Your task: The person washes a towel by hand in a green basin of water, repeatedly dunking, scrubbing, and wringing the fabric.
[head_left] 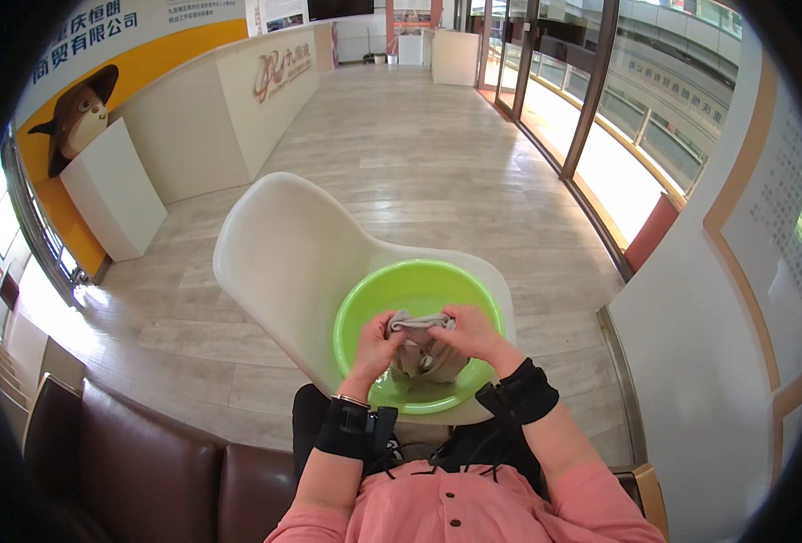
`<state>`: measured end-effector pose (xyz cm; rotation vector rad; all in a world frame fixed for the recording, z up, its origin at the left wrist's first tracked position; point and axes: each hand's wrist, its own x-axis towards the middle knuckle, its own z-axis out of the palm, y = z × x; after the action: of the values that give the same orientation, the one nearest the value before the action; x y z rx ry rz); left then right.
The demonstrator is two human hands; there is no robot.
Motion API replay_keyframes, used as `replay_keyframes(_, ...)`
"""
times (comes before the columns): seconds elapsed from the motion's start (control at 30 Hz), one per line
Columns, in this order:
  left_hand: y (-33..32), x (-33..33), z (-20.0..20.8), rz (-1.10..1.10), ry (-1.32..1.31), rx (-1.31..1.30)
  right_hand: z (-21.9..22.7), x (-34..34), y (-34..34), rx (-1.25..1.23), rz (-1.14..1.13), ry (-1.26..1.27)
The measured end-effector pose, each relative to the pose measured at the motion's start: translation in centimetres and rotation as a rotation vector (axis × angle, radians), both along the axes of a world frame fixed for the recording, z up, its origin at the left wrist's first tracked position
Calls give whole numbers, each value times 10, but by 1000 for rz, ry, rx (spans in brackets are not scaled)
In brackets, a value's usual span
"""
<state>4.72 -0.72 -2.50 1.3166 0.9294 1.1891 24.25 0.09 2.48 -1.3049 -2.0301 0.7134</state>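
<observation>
Both of my hands grip a wet-looking grey-beige cloth (430,362) over a bright green plastic basin (351,294). My left hand (378,344) pinches the cloth's bunched upper edge on one side. On the other side, my right hand (469,335) has its fingers closed round the same edge. Below the hands the cloth hangs down into the basin, where some water seems to lie; its exact level is hard to tell. The basin rests on the seat of a white moulded chair (283,244), right in front of my knees.
A brown leather sofa (147,462) runs along the lower left. Beyond the chair stretches a wood-plank floor (401,163). A white counter (229,118) and a white pedestal (116,190) bearing a cartoon figure (82,118) stand left. Glass doors (582,100) and a white wall (690,362) line the right.
</observation>
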Motion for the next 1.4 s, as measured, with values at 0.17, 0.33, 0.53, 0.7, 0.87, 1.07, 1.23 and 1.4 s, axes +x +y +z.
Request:
replay_keyframes(0.17,12,-13,45,18,145,163,51,1,-2,131,-30,-112)
replay_keyframes(0.33,8,-9,78,135,296,353,53,-3,-2,197,-108,-84)
replay_keyframes(0.53,15,-16,20,154,330,65,17,-7,1,114,-71,-216)
replay_keyframes(0.7,12,-3,34,-22,-24,13,23,-14,8,44,-20,6)
replay_keyframes(0.87,10,13,40,-18,163,156,24,-15,14,-11,46,117)
replay_keyframes(1.07,16,-5,17,5,-4,-81,11,-3,11,-145,5,251)
replay_keyframes(1.23,4,1,19,-42,44,-84,16,-3,8,-218,148,204)
replay_keyframes(1.4,-2,12,36,-208,1,-79,10,-5,13,-213,234,314)
